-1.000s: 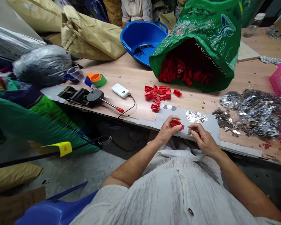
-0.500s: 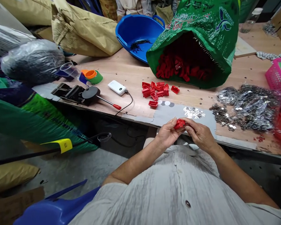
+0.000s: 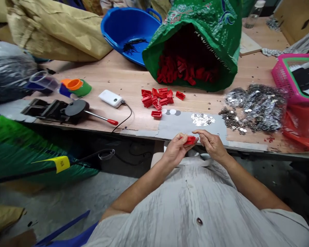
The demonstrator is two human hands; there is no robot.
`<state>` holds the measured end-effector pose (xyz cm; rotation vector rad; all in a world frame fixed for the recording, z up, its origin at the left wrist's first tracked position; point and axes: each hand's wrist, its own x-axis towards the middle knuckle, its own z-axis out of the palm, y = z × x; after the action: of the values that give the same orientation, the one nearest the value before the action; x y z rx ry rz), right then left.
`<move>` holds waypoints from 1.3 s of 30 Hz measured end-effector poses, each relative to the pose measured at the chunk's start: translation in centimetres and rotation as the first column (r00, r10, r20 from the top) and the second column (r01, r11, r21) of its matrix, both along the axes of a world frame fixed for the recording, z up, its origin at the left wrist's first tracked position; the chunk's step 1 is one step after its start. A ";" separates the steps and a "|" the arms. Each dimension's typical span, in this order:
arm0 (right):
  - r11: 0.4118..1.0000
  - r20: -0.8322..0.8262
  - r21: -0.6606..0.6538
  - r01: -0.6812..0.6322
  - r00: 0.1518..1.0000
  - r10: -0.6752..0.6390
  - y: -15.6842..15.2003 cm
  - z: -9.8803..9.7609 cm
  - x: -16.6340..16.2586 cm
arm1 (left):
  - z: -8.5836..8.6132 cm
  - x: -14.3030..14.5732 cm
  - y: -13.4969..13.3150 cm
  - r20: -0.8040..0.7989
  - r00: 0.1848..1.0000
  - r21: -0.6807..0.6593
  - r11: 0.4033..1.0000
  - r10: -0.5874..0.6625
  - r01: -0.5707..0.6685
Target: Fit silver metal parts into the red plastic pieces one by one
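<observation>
It's an assembly workshop, clearly: here's the worktable (image 3: 128, 82), a green woven sack (image 3: 216, 27) gaping with red plastic parts (image 3: 187, 71), more loose in front, thin metal pieces (image 3: 202, 120) heaped near clear plastic bags (image 3: 264, 106) of hardware, a lever-handled tool (image 3: 76, 109) near the edge, and look, a bulky brown paper sack (image 3: 61, 31) at the back.

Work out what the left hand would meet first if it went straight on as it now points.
Probably the right hand, whose fingers lie just beyond the red piece in the left hand, though depth is unclear.
</observation>
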<state>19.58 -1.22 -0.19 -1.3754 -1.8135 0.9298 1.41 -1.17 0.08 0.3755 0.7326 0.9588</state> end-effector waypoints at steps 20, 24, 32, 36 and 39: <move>0.823 0.499 0.302 0.481 0.656 -0.566 -1.7 -3.3 15.6 | -6.2 -3.2 0.4 -0.885 0.421 0.196 0.659 -0.201 0.726; 0.821 0.566 0.289 0.493 0.604 -0.562 -1.1 -3.7 14.9 | -3.4 -4.3 1.8 -0.716 0.663 0.255 0.803 -0.217 0.539; 0.889 0.566 0.037 0.456 0.724 -0.394 -2.0 -2.9 16.0 | -2.9 -10.4 8.5 -0.725 0.110 0.689 0.708 0.680 0.158; 0.894 0.608 -0.006 0.448 0.712 -0.352 -2.1 -3.6 17.2 | -4.1 -12.1 10.5 -0.747 -0.170 0.573 0.752 0.643 0.324; 0.890 0.624 -0.008 0.456 0.698 -0.352 -2.1 -3.5 17.5 | -4.5 -12.1 11.5 -0.781 -0.180 0.516 0.780 0.598 0.355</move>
<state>37.13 -3.33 -3.68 -2.2732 -1.7534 0.4122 -10.69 10.30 -4.45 1.9491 2.0361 0.9302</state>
